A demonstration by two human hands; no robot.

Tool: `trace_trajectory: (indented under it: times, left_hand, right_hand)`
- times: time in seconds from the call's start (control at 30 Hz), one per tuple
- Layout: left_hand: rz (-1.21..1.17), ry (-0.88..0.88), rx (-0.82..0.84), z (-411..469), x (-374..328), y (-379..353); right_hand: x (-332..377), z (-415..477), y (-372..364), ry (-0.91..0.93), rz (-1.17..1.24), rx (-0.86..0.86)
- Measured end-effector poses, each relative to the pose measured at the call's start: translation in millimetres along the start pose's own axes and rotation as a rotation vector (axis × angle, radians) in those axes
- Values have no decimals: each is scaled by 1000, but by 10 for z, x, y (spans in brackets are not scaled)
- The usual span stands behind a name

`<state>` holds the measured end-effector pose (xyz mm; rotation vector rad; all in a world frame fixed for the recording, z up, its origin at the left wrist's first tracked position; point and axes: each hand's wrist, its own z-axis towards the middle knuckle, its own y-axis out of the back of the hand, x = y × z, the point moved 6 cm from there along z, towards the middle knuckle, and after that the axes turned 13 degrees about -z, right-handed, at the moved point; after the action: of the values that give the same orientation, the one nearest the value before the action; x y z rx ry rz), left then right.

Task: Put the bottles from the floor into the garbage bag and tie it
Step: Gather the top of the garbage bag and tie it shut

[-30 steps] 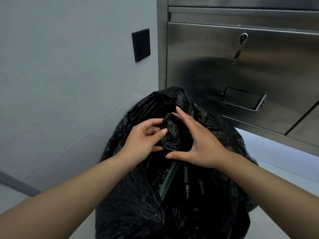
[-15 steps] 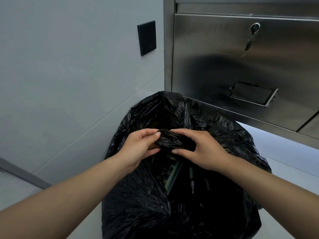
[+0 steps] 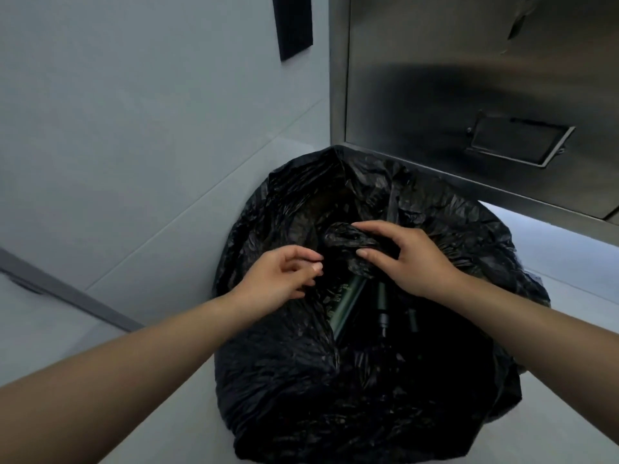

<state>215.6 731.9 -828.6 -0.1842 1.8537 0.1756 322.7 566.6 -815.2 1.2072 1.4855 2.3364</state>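
On the far left a pale grey wall (image 3: 117, 128) takes up most of the view, with a black plate (image 3: 294, 25) fixed to it near the top and a dark skirting strip (image 3: 67, 293) running along its foot. The light floor (image 3: 167, 430) shows below.

The left hand (image 3: 278, 279) reaches in from the lower left and sits at the left edge of the bag's mouth. Its fingers are curled inward with the thumb close to the fingertips. They lie against dark plastic, and I cannot tell whether they pinch any of it.

The black garbage bag (image 3: 301, 380) stands on the floor in the middle of the scene, in the corner between the wall and the cabinet. Its mouth is partly gathered but there is a gap between the two hands. Through that gap the bottles (image 3: 345, 306) show inside the bag: a dark green one lies slanted on the left, and the necks of darker ones are just to its right.

The right hand (image 3: 412, 259) comes in from the lower right. It grips a bunched twist of the bag's rim, fingers curled over the top of the bunch and thumb pressed in from the near side.

On the far right a steel cabinet (image 3: 435, 95) stands behind the bag, with a recessed handle (image 3: 519, 142) set in its door.
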Motion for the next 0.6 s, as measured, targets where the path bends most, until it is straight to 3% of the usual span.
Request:
trace_trajectory:
  times: [0.17, 0.3, 0.6]
  left_hand:
    - [336, -110, 152, -417, 394, -99]
    - [672, -296, 283, -535, 534, -247]
    - [912, -358, 342, -240, 495, -351]
  right_hand:
    - [-54, -12, -151, 28, -17, 60]
    - [-38, -5, -127, 58, -14, 48]
    - [-199, -145, 285, 17, 1, -98]
